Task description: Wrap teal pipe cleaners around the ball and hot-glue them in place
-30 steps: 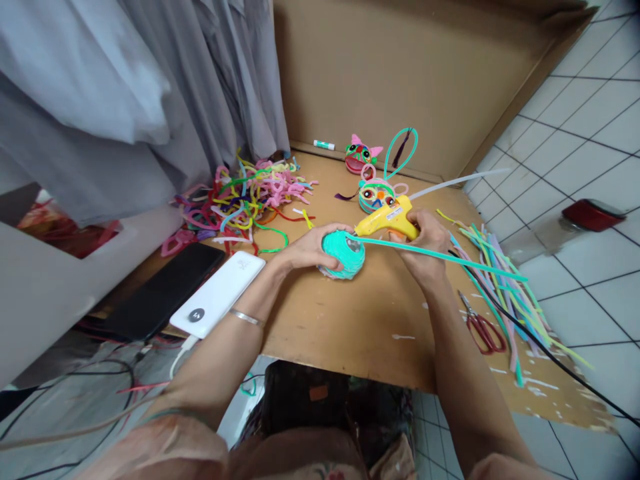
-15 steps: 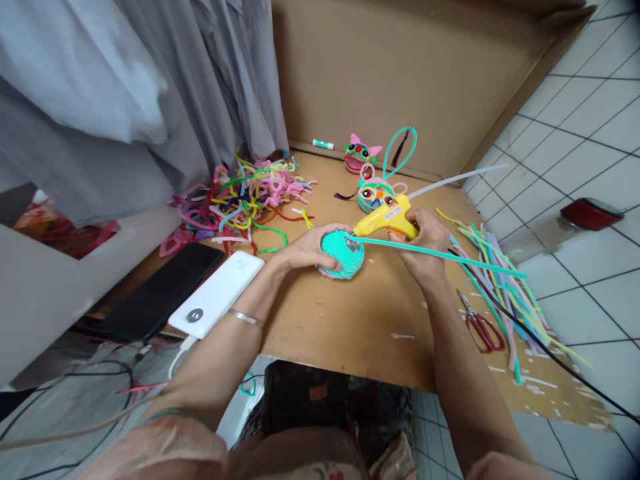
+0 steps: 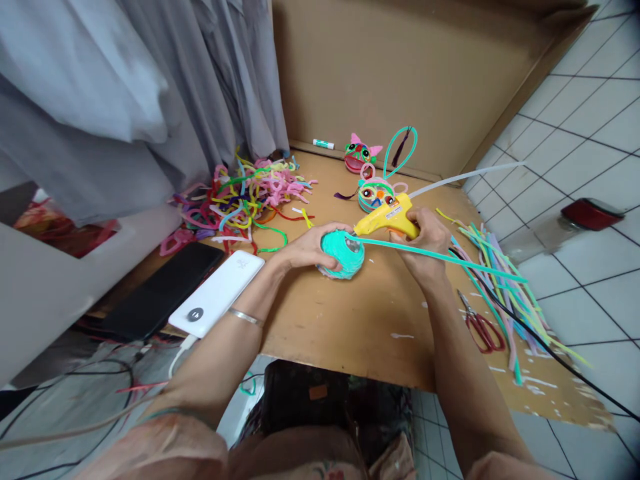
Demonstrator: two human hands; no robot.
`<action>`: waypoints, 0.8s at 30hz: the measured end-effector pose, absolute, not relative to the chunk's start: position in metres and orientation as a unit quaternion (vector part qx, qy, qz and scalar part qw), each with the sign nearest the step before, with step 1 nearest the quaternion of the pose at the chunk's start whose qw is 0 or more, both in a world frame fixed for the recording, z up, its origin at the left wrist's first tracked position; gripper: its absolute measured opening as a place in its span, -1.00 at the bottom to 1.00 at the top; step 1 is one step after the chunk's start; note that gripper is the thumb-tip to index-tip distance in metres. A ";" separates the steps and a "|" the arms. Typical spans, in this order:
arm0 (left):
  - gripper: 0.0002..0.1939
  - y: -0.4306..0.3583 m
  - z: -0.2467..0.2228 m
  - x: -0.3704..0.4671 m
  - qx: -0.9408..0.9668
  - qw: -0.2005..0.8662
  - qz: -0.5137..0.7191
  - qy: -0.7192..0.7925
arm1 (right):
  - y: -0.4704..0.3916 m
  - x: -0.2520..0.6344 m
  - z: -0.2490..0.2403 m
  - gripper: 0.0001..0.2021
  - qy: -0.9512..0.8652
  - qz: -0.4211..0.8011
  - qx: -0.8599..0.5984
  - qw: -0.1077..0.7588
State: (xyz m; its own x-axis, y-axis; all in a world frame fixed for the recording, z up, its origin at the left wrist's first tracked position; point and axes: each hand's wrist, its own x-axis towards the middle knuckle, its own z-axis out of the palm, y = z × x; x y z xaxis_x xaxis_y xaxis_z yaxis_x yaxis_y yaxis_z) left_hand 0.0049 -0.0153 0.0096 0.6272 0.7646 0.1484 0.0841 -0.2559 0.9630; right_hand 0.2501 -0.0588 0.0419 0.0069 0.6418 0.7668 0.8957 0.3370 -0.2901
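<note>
My left hand is closed round a ball wrapped in turquoise pipe cleaner, held just over the table. A small greyish patch of the ball is uncovered at its upper right. From there a loose turquoise pipe cleaner strand runs right, passing by my right hand. Gripped in my right hand is a yellow hot glue gun, its nozzle at the ball's top right edge. A translucent glue stick sticks out of the gun's back. Whether the nozzle touches the ball I cannot tell.
Behind the gun sit two pipe-cleaner animal heads, one turquoise, one pink and green. Tangled pipe cleaners lie left; straight ones and red-handled scissors lie right. A white power bank and black phone are near my left arm.
The glue stick's tail reaches slightly farther right, and the glue gun has shifted a hair to the right. My left hand and the ball hold still.
</note>
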 end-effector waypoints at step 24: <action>-0.27 -0.014 0.010 0.004 0.710 0.558 0.325 0.282 | -0.059 0.260 0.048 -0.78 -0.719 -0.154 -0.526 0.428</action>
